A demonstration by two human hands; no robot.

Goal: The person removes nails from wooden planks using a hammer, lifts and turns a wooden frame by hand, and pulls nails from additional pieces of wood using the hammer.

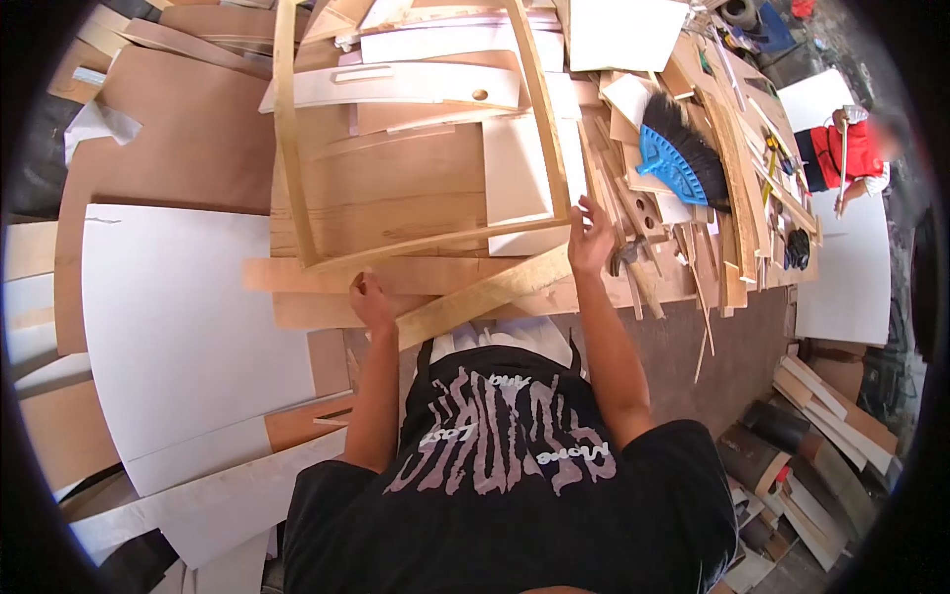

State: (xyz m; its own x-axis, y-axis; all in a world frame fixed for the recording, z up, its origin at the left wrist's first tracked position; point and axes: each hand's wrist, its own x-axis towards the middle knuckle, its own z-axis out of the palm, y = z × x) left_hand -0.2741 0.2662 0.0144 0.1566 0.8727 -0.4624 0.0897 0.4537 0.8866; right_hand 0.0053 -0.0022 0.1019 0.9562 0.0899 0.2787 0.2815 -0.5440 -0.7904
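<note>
A slim rectangular wooden frame (435, 241) is above the workbench, its near rail towards me and its far end cut off by the view. My right hand (591, 241) grips the frame's near right corner, fingers bent around it. At the near rail, left of its middle, my left hand (371, 300) is closed with its fingertips on the wood. Between my hands, a loose wooden plank (485, 297) lies slanted across the bench edge. Through the frame I see a white curved board (416, 84) with a slot and a round hole.
A blue brush head (678, 163) with black bristles lies among wood strips on the right of the bench (396, 188). Large white (198, 337) and brown panels (188, 148) stand at left. A person in red (846, 148) works far right. Offcuts (831, 406) cover the floor.
</note>
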